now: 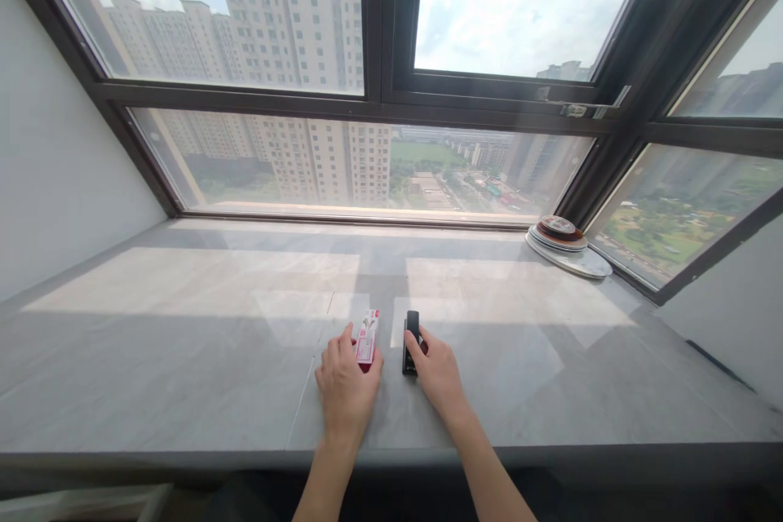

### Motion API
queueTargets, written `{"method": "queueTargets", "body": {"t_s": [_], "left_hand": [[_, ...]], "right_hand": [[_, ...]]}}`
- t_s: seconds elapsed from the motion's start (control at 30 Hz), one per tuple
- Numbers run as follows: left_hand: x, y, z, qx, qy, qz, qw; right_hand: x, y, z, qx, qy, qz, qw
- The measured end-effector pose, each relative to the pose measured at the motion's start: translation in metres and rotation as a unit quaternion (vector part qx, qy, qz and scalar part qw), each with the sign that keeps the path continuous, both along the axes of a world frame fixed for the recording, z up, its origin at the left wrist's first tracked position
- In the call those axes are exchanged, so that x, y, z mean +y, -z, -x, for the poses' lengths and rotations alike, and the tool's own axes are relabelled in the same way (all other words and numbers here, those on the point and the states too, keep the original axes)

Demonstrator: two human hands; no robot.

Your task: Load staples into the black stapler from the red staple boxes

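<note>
My left hand [347, 375] is around a small pink and white box [367, 338], thumb on its right side and fingers on its left. The box lies lengthwise on the grey stone sill, its near end partly covered by the hand. A black stapler [412, 325] stands a little to the right, apart from the box. My right hand [439, 371] grips it from the right side, with the thumb over its top. The fingertips on the stapler's far side are partly hidden.
Several stacked plates [578, 261] sit in the far right corner of the sill [201, 359]. Dark-framed windows [379, 102] rise along the back and right. The sill's front edge [550, 447] runs under my forearms. A dark strip [718, 363] lies by the right wall.
</note>
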State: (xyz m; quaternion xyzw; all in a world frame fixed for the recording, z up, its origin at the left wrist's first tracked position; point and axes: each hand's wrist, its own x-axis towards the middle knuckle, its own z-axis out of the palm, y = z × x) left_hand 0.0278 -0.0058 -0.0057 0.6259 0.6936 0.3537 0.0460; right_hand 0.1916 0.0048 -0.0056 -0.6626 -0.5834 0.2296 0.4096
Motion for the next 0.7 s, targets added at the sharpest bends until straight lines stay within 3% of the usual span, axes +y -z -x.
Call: {"method": "queueTargets", "body": {"t_s": [0.17,0.43,0.53,0.7], "left_hand": [[0.018,0.002,0.029,-0.021,0.031,-0.005,0.999],[0.071,0.005,0.085,0.025,-0.033,0.018,0.999],[0.065,-0.001,0.089,0.036,-0.037,-0.005,0.999],[0.021,0.002,0.102,0.08,-0.091,-0.009,0.993]], "right_hand": [[-0.016,0.001,-0.033,0.04,0.017,0.02,0.999],[-0.022,0.0,-0.035,0.054,0.016,0.029,0.998],[-0.022,0.001,-0.035,0.055,0.016,0.025,0.998],[-0.021,0.005,-0.037,0.058,0.018,0.023,0.998]]}}
